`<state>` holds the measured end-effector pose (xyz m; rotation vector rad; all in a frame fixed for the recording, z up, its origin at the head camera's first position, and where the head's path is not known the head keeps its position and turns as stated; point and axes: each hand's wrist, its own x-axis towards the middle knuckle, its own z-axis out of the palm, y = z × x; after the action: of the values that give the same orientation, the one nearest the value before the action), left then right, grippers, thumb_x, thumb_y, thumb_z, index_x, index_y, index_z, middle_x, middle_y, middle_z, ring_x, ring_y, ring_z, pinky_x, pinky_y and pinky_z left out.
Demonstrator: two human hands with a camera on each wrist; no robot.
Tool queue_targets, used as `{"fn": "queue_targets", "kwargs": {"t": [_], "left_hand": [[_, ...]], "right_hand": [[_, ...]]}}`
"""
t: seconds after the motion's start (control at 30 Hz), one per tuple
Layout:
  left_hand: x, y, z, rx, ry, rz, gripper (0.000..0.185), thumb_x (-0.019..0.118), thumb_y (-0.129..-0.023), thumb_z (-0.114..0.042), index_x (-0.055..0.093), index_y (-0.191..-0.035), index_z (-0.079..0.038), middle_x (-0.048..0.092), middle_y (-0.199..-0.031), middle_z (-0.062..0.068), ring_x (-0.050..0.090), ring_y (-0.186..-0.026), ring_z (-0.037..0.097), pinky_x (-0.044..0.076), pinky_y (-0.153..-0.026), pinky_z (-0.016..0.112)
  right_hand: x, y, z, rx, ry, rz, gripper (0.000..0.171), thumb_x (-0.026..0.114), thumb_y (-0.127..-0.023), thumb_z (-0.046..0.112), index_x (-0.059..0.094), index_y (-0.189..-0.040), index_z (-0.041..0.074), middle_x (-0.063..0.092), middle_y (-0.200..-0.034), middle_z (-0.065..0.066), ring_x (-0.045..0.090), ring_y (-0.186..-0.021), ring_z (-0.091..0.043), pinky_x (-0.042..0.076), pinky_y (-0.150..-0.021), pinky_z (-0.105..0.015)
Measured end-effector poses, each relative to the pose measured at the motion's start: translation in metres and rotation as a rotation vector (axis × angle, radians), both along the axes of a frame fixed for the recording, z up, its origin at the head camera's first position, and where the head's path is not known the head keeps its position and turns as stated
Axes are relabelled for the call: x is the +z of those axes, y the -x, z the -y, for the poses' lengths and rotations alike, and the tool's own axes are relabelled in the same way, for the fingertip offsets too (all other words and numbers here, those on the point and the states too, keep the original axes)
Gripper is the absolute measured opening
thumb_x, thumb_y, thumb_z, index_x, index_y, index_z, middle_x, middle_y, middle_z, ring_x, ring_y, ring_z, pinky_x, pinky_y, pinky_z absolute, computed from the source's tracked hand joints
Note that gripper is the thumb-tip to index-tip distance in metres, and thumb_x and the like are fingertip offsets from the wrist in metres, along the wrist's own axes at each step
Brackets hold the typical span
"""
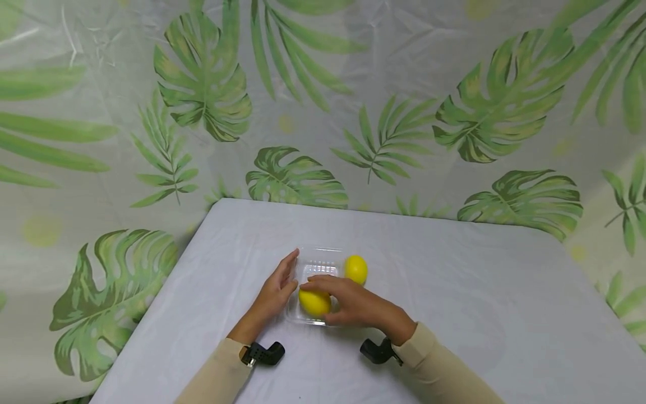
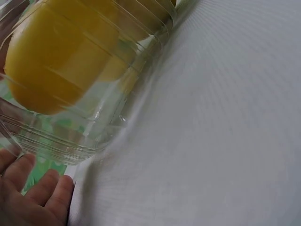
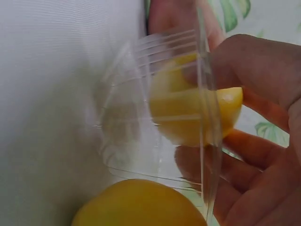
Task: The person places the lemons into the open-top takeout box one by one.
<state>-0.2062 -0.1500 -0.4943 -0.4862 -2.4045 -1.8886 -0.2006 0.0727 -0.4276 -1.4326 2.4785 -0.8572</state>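
The right hand point(image 1: 353, 303) grips a lemon point(image 1: 314, 302) in the clear plastic tray's point(image 1: 319, 264) near end, its long axis running left-right. The left hand point(image 1: 276, 289), fingers straight, presses the tray's left wall. Another lemon point(image 1: 355, 269) sits just right of the tray.

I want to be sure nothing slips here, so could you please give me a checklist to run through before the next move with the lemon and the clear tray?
1. Right hand grips the near lemon: ok.
2. Lemon sits inside the clear tray: ok; whether it rests on the floor, cannot tell.
3. Left hand steadies the tray's left wall, fingers straight: ok.
4. Tray flat on the white table: ok.
5. Second lemon lies outside, at the tray's right far corner: ok; touching it, cannot tell.
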Motion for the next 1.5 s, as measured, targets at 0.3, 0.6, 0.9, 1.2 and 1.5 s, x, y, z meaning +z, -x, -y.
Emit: {"fn": "queue_targets", "kwargs": {"t": [0.3, 0.6, 0.9, 1.2, 1.5], "left_hand": [[-0.002, -0.004, 0.000, -0.004, -0.015, -0.026, 0.061, 0.045, -0.094, 0.007, 0.029, -0.151, -0.007, 0.028, -0.157, 0.009, 0.026, -0.143, 0.027, 0.025, -0.114, 0.045], [0.024, -0.015, -0.003, -0.019, -0.018, 0.049, 0.060, 0.043, -0.095, 0.008, 0.027, -0.151, -0.005, 0.025, -0.157, 0.012, 0.024, -0.144, 0.026, 0.024, -0.115, 0.040], [0.033, -0.019, -0.003, -0.030, -0.003, 0.055, 0.061, 0.044, -0.095, 0.006, 0.026, -0.151, -0.004, 0.024, -0.158, 0.010, 0.023, -0.144, 0.024, 0.024, -0.114, 0.038], [0.030, -0.016, -0.003, -0.034, -0.022, 0.028, 0.061, 0.044, -0.093, 0.008, 0.026, -0.151, -0.003, 0.024, -0.157, 0.012, 0.023, -0.144, 0.026, 0.024, -0.114, 0.040], [0.031, -0.014, -0.002, -0.031, -0.009, 0.024, 0.063, 0.044, -0.093, 0.009, 0.027, -0.151, -0.006, 0.026, -0.157, 0.011, 0.025, -0.143, 0.026, 0.026, -0.113, 0.042]], "right_hand": [[-0.001, 0.005, 0.007, 0.026, -0.058, 0.104, 0.051, 0.067, -0.085, 0.006, 0.057, -0.135, 0.013, 0.054, -0.138, 0.001, 0.051, -0.124, -0.012, 0.049, -0.098, -0.028], [0.002, 0.003, 0.008, 0.043, -0.098, 0.101, 0.053, 0.070, -0.085, 0.010, 0.055, -0.137, 0.011, 0.053, -0.139, -0.001, 0.049, -0.127, -0.015, 0.046, -0.101, -0.027], [0.004, 0.003, 0.009, 0.028, -0.130, 0.120, 0.056, 0.071, -0.086, 0.012, 0.053, -0.139, 0.014, 0.050, -0.142, 0.001, 0.046, -0.130, -0.014, 0.042, -0.105, -0.028], [0.006, 0.004, 0.007, 0.023, -0.131, 0.058, 0.056, 0.071, -0.086, 0.014, 0.053, -0.139, 0.014, 0.049, -0.144, -0.008, 0.044, -0.133, -0.022, 0.038, -0.110, -0.039], [0.013, 0.006, -0.002, -0.006, -0.078, 0.068, 0.058, 0.072, -0.085, 0.015, 0.052, -0.139, 0.013, 0.047, -0.145, -0.009, 0.042, -0.135, -0.022, 0.038, -0.110, -0.040]]}}
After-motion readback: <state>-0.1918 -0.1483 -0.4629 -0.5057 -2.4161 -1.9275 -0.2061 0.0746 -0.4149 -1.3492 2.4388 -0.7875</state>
